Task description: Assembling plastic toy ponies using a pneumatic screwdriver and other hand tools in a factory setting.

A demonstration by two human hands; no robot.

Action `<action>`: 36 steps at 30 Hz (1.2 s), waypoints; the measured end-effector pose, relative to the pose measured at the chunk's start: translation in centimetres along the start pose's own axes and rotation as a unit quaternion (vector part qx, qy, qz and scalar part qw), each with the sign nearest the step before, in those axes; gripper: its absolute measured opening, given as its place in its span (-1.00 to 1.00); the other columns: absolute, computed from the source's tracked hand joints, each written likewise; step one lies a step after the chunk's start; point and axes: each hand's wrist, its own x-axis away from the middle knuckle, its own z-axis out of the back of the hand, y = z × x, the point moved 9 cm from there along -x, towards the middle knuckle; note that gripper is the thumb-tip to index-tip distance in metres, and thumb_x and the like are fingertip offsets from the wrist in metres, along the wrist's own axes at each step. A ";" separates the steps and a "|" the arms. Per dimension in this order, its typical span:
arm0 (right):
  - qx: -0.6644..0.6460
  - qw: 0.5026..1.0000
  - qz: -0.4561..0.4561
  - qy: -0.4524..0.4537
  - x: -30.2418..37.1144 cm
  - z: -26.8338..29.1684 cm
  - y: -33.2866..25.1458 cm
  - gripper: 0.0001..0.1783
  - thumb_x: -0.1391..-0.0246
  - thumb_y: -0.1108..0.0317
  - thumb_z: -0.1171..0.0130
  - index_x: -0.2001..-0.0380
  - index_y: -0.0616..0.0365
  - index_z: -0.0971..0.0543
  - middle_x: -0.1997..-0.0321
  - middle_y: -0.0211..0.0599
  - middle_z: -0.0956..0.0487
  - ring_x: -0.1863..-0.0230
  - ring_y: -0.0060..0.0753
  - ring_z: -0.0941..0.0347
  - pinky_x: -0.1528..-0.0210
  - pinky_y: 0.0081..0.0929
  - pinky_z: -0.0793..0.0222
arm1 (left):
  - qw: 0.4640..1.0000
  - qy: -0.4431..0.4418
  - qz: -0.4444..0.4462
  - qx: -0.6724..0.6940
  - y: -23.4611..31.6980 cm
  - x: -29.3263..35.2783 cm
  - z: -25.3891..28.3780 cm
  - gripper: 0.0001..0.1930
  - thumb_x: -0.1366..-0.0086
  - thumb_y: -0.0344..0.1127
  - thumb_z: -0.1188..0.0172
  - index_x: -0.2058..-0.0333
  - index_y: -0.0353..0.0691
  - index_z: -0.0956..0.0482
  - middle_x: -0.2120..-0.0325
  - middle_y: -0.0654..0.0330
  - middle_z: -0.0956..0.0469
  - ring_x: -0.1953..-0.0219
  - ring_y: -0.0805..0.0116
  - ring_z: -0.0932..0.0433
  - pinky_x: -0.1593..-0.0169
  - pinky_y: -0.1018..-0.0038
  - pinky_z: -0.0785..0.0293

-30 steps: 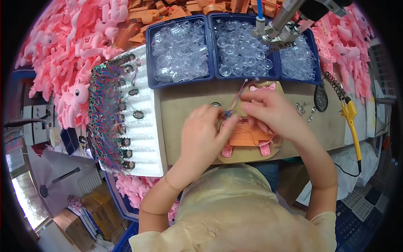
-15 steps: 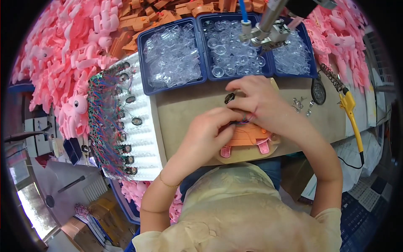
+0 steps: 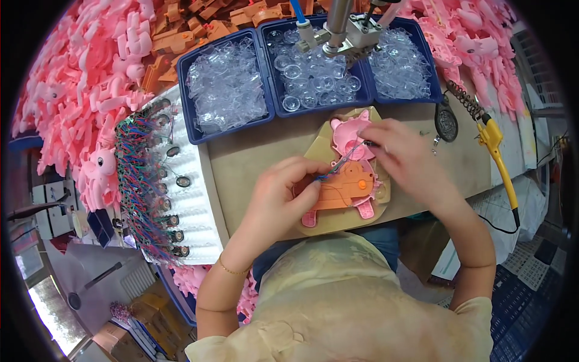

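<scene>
A pink toy half-shell (image 3: 347, 136), shaped like a small animal, lies open side up on a tan holding board (image 3: 322, 227). Set into its lower body is an orange plastic box (image 3: 339, 194) with a round button. My left hand (image 3: 278, 192) is closed at the box's left edge, thumb and forefinger pinching thin coloured wires (image 3: 345, 159). The wires run up and right across the shell to my right hand (image 3: 403, 155), whose fingertips pinch their far end. A small dark part shows under those fingertips, mostly covered.
Three blue bins (image 3: 271, 111) of clear plastic parts stand behind the board, beneath a metal machine head (image 3: 347, 39). White foam (image 3: 199, 205) at left carries wired round speakers (image 3: 183, 181). A yellow-handled soldering iron (image 3: 496, 148) hangs right. Pink shells (image 3: 78, 84) and orange boxes (image 3: 205, 27) lie heaped behind.
My right hand has moved right, away from my left, stretching the wires between them and uncovering the pink shell. My left hand stays by the orange box. The whole view has shifted slightly.
</scene>
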 end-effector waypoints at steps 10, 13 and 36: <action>0.098 0.995 0.032 -0.010 1.2 -0.5 -0.6 -0.72 0.05 0.41 -0.13 0.20 0.17 -0.50 0.07 -0.23 -0.42 0.03 -0.19 -0.30 0.04 -0.35 -0.22 | 0.989 0.023 0.096 0.107 -2.8 0.1 0.1 -0.82 -0.18 -0.41 -0.17 0.25 -0.33 -0.56 0.45 0.29 -0.55 0.44 0.64 -0.45 0.41 0.72 -0.35; 0.037 0.998 -0.048 -0.004 0.7 -0.2 0.1 -0.78 0.07 0.41 -0.16 0.29 0.21 -0.51 0.20 -0.22 -0.43 0.15 -0.21 -0.34 0.14 -0.38 -0.25 | 0.985 0.019 0.108 0.130 -2.9 0.0 0.0 -0.83 -0.19 -0.41 -0.16 0.25 -0.32 -0.56 0.45 0.29 -0.56 0.44 0.65 -0.46 0.41 0.72 -0.36; 0.106 0.990 0.081 -0.049 -1.9 -1.0 -1.5 -0.81 0.20 0.45 -0.17 0.42 0.19 -0.47 0.41 -0.23 -0.42 0.32 -0.12 -0.39 0.25 -0.26 -0.31 | 0.972 0.031 0.123 0.199 -3.2 -0.4 -0.5 -0.81 -0.17 -0.38 -0.20 0.25 -0.33 -0.56 0.45 0.29 -0.58 0.47 0.70 -0.43 0.44 0.74 -0.33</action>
